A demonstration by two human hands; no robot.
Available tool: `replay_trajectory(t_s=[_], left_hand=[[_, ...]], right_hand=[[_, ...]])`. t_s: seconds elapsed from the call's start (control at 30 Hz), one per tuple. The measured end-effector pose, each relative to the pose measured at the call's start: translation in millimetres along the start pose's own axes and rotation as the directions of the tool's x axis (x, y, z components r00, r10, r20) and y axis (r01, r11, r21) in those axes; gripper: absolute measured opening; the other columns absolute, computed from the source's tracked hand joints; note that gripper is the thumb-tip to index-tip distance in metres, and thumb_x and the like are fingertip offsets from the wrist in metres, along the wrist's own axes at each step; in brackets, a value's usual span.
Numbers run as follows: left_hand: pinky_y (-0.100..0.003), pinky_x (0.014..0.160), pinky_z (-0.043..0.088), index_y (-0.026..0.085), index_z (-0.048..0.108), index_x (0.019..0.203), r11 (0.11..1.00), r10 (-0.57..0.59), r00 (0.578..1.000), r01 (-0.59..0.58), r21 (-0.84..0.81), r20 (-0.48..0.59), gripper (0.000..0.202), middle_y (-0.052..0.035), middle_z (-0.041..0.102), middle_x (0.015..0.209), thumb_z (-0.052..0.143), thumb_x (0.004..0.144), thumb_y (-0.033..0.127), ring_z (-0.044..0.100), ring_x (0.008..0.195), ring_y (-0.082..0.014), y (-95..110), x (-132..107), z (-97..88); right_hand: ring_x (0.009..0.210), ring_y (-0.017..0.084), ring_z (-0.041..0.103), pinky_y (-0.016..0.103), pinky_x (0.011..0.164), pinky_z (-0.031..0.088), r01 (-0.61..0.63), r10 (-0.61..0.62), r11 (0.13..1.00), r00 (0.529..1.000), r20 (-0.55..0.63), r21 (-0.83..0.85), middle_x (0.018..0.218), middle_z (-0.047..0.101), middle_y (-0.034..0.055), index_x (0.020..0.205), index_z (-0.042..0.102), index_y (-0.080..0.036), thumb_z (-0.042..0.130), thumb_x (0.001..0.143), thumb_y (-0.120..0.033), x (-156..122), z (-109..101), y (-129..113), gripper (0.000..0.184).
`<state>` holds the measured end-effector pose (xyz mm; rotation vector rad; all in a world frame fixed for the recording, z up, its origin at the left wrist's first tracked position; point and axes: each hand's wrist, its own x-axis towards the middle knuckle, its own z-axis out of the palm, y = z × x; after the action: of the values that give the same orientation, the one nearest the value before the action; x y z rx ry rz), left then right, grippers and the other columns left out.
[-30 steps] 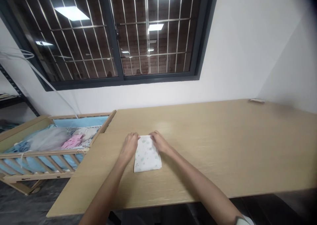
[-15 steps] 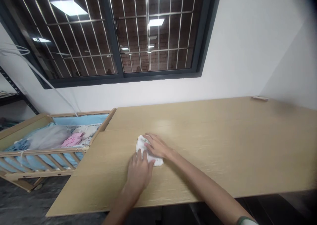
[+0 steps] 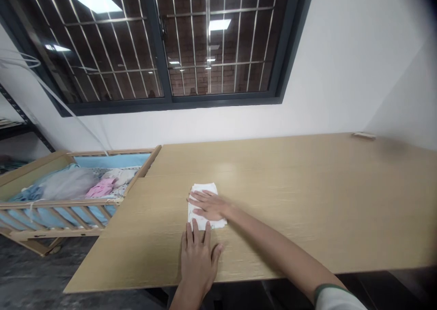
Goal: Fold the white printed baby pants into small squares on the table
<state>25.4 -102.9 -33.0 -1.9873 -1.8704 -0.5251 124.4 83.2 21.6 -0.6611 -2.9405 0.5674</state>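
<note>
A folded white cloth [image 3: 205,188] lies flat on the light wooden table [image 3: 290,200], with small faint marks on it. My right hand [image 3: 209,205] rests flat across the cloth, its fingers spread toward the left. Just below, my left hand [image 3: 198,257] lies palm down on the table, fingers stretched out and apart. Its fingertips touch or nearly touch the cloth's near edge. Part of the cloth is hidden under my right hand.
A wooden crib [image 3: 61,205] with blue lining stands at the table's left, holding a pink cloth [image 3: 101,188] and other fabric. A small flat pale object [image 3: 363,135] lies in the far right corner. A barred window [image 3: 170,98] is behind.
The cloth now lies flatter and shows a longer shape. My right hand has spread flat over its middle, while my left hand has drawn back toward the table's near edge.
</note>
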Motion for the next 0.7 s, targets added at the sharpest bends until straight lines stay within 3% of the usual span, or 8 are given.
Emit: replay_trajectory(t_s=[0.17, 0.3, 0.43, 0.53, 0.6, 0.7], left_hand=[[-0.054, 0.1, 0.048, 0.026, 0.044, 0.152, 1.0, 0.01, 1.0, -0.01, -0.008, -0.012, 0.061, -0.0203, 0.048, 0.151, 0.052, 0.097, 0.051, 0.046, 0.136, -0.0421, -3.5, -1.4, 5.6], [-0.054, 0.098, 0.049, 0.025, 0.044, 0.152, 1.0, 0.022, 1.0, -0.022, -0.008, -0.015, 0.062, -0.0218, 0.048, 0.15, 0.052, 0.097, 0.052, 0.048, 0.135, -0.0431, -4.4, -0.9, 7.5], [-0.051, 0.096, 0.051, 0.024, 0.047, 0.15, 0.998, 0.052, 0.999, -0.052, 0.027, -0.01, 0.057, -0.0214, 0.052, 0.147, 0.051, 0.098, 0.047, 0.051, 0.133, -0.0412, -6.9, 0.9, 9.2], [-0.047, 0.096, 0.051, 0.019, 0.054, 0.144, 0.996, 0.068, 0.998, -0.068, 0.051, 0.002, 0.047, -0.0198, 0.058, 0.141, 0.05, 0.099, 0.031, 0.056, 0.128, -0.0357, -13.7, 5.7, 7.5], [-0.044, 0.098, 0.05, 0.015, 0.058, 0.138, 0.997, 0.063, 0.997, -0.064, 0.036, 0.036, 0.042, -0.0176, 0.062, 0.137, 0.047, 0.097, 0.016, 0.059, 0.123, -0.031, -22.5, 11.6, 4.3], [-0.042, 0.099, 0.05, 0.016, 0.064, 0.124, 0.995, 0.082, 0.986, -0.073, -0.068, 0.145, 0.035, -0.0133, 0.068, 0.129, 0.043, 0.096, 0.01, 0.065, 0.112, -0.0259, -41.0, 22.6, -1.4]], right_hand=[[0.156, 0.02, 0.011, 0.044, 0.126, 0.008, -0.012, 0.005, 0.995, 0.997, -0.079, -0.098, 0.168, 0.017, 0.0027, 0.161, 0.022, -0.027, 0.024, 0.106, -0.054, 26.5, -9.1, 40.8, 0.062], [0.155, 0.021, 0.015, 0.042, 0.126, 0.011, -0.056, 0.04, 0.988, 0.993, -0.108, -0.143, 0.167, 0.022, 0.0067, 0.161, 0.024, -0.02, 0.021, 0.107, -0.051, 35.6, -11.0, 53.3, 0.063], [0.153, 0.024, 0.02, 0.043, 0.124, 0.015, -0.101, 0.044, 0.973, 0.963, -0.264, -0.207, 0.165, 0.027, 0.013, 0.158, 0.03, -0.014, 0.025, 0.107, -0.045, 27.9, -8.5, 44.5, 0.06], [0.141, 0.03, 0.039, 0.047, 0.116, 0.027, -0.17, 0.061, 0.956, 0.914, -0.402, -0.24, 0.152, 0.046, 0.0198, 0.148, 0.044, -0.012, 0.031, 0.106, -0.033, 15.2, -4.1, 31.5, 0.048], [0.123, 0.029, 0.054, 0.046, 0.107, 0.036, -0.206, 0.103, 0.953, 0.908, -0.406, -0.221, 0.131, 0.061, 0.0197, 0.134, 0.055, -0.013, 0.032, 0.104, -0.023, 6.9, -1.6, 23.8, 0.039], [0.104, 0.026, 0.061, 0.04, 0.098, 0.041, -0.222, 0.163, 0.968, 0.908, -0.386, -0.114, 0.11, 0.069, 0.0142, 0.122, 0.06, -0.015, 0.04, 0.1, -0.017, -3.8, -3.4, 15.9, 0.03]])
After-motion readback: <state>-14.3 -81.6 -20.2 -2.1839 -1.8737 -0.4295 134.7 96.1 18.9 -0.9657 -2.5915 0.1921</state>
